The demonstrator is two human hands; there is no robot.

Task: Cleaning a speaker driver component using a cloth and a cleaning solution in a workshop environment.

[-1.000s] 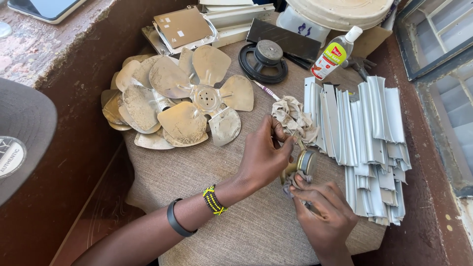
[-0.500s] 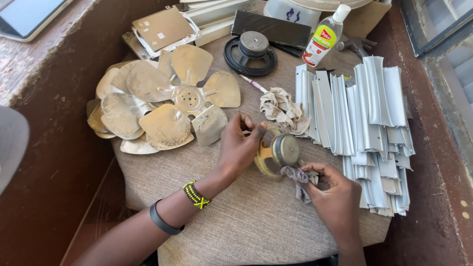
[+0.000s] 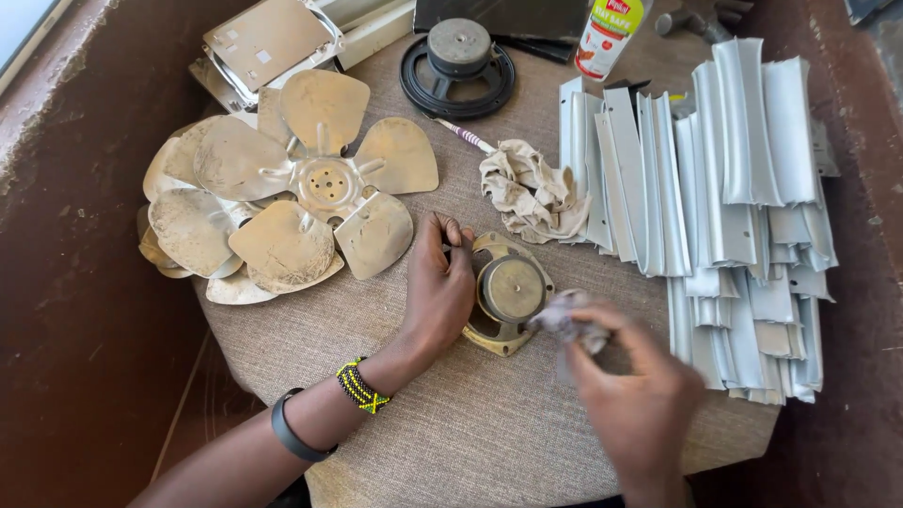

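A round, tarnished brass-coloured metal part [image 3: 509, 290] with a flat mounting bracket lies on the cloth-covered table [image 3: 442, 442]. My left hand [image 3: 439, 288] rests against its left side and steadies it, fingers curled over the bracket's top edge. My right hand [image 3: 640, 395], blurred, pinches a small crumpled grey rag [image 3: 566, 316] against the part's right rim. A beaded yellow-and-black bracelet and a black band sit on my left wrist.
Stacked dusty metal fan blades [image 3: 282, 193] lie at the left. A crumpled dirty cloth [image 3: 529, 191] sits behind the part. Many grey metal slats [image 3: 724, 198] pile up on the right. A black speaker [image 3: 458, 66], a white bottle [image 3: 607, 36] and a metal plate [image 3: 268, 42] are at the back.
The view has drawn closer. The metal part now lies flat on the table under my left hand, and my right hand has shifted the rag to its right rim.
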